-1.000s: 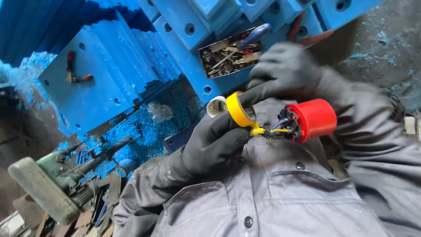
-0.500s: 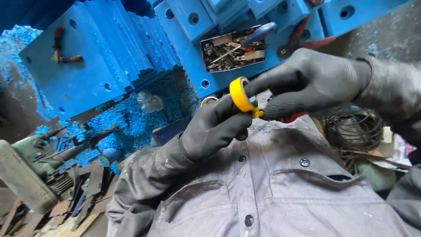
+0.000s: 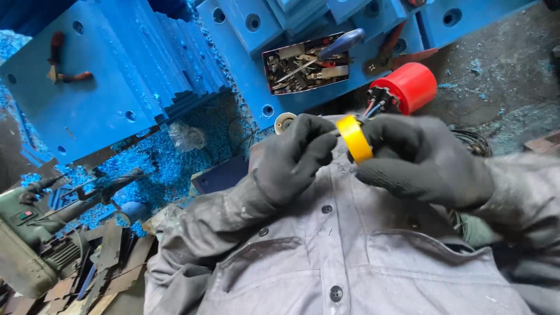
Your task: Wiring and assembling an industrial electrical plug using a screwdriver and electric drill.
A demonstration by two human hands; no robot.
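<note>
A yellow roll of tape [image 3: 354,137] sits between both gloved hands above my grey shirt. My right hand [image 3: 423,160] in a dark glove grips the roll from the right. The fingertips of my left hand [image 3: 294,156], also gloved, pinch at the roll's left edge. Just behind the roll lies a red cylindrical plug [image 3: 408,87] with coloured wires [image 3: 373,105] coming out of its open end toward the tape.
Blue plastic slabs [image 3: 111,87] with round holes lie at the back. A metal tin [image 3: 306,63] of small tools holds a blue-handled screwdriver [image 3: 341,44]. Red-handled pliers [image 3: 388,49] lie beside it. Blue shavings cover the ground; a green motor [image 3: 26,233] stands lower left.
The view shifted and the red plug has come out from behind my right hand. Both hands stay on the yellow tape roll, now lower in view and turned edge-on.
</note>
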